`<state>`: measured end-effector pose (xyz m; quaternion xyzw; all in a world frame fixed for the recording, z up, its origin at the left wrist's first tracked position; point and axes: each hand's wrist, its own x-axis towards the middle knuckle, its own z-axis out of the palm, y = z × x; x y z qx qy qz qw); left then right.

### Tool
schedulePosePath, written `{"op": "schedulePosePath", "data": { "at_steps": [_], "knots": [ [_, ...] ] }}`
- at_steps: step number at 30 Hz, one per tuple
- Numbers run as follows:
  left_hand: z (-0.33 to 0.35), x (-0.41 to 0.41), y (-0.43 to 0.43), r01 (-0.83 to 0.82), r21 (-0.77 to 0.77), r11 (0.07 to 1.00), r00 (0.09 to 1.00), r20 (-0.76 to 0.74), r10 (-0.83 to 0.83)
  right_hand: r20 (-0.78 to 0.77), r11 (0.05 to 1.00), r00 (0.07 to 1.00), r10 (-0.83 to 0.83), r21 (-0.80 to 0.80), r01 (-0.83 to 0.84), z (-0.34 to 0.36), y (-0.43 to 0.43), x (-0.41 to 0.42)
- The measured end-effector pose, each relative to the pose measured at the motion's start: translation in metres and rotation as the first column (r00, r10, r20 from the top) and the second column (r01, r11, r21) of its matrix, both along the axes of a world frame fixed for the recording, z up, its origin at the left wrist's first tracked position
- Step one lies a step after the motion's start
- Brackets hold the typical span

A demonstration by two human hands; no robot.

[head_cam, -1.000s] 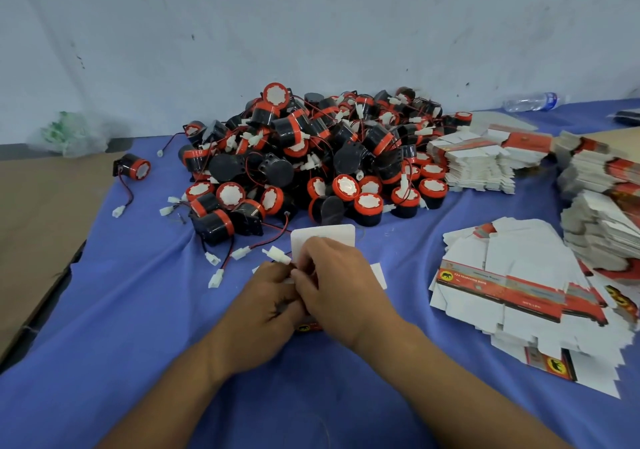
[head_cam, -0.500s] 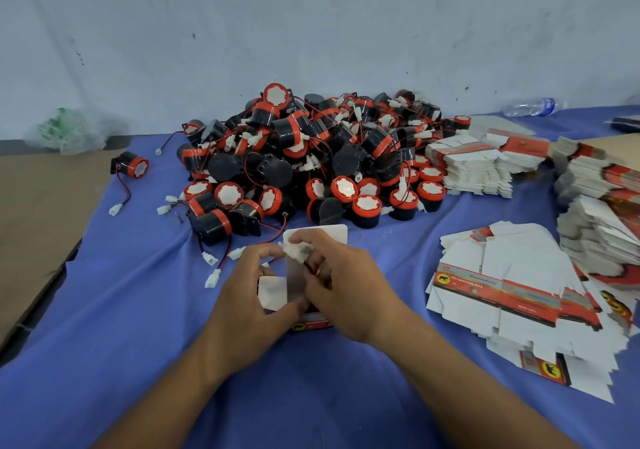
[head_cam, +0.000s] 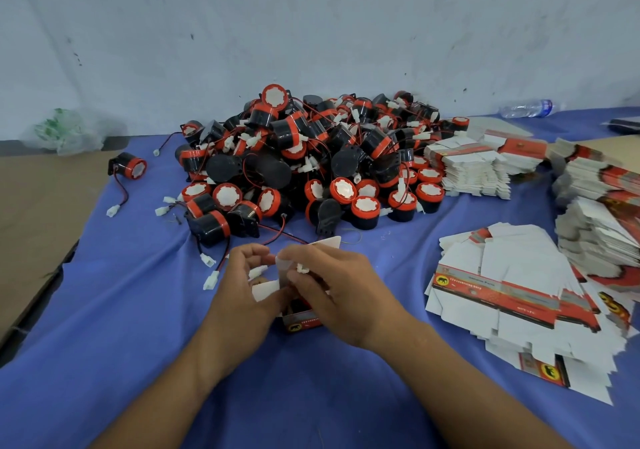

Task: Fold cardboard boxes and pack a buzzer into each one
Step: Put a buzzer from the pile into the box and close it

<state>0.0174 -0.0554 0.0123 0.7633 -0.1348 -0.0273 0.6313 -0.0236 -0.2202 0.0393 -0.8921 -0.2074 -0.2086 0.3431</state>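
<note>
Flaps (head_cam: 265, 289) have sprung open since a second ago: left hand (head_cam: 239, 293) grips the small box (head_cam: 303, 320) on the desk (head_cam: 138, 310), right hand (head_cam: 341, 293) pinches a white connector (head_cam: 303, 268), apparently tucking it inside.

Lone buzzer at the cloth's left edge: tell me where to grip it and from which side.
Probably from above, pinching the lone buzzer across its black body, behind the red cap. It lies on its side, apart from the pile, its wire trailing toward the viewer.
</note>
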Motion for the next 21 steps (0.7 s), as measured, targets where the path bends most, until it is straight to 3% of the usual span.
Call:
{"op": "schedulePosePath", "data": {
  "at_steps": [6, 17, 21],
  "knots": [
    [0.0, -0.001, -0.003, -0.099, -0.102, 0.99, 0.98, -0.183, 0.079, 0.038, 0.998, 0.998, 0.057, -0.017, -0.056, 0.0, 0.003, -0.001],
    [0.002, -0.005, 0.001, 0.01, -0.09, 0.996, 0.994, -0.105, -0.019, -0.041, 0.996, 0.995, 0.088, -0.03, -0.09, -0.009, 0.006, 0.003],
    [0.002, 0.002, 0.008, 0.073, -0.154, 0.985, 0.982, -0.164, -0.098, -0.059, 0.994, 0.996, 0.063, -0.081, -0.068, -0.01, 0.003, 0.006]
  ]
}}
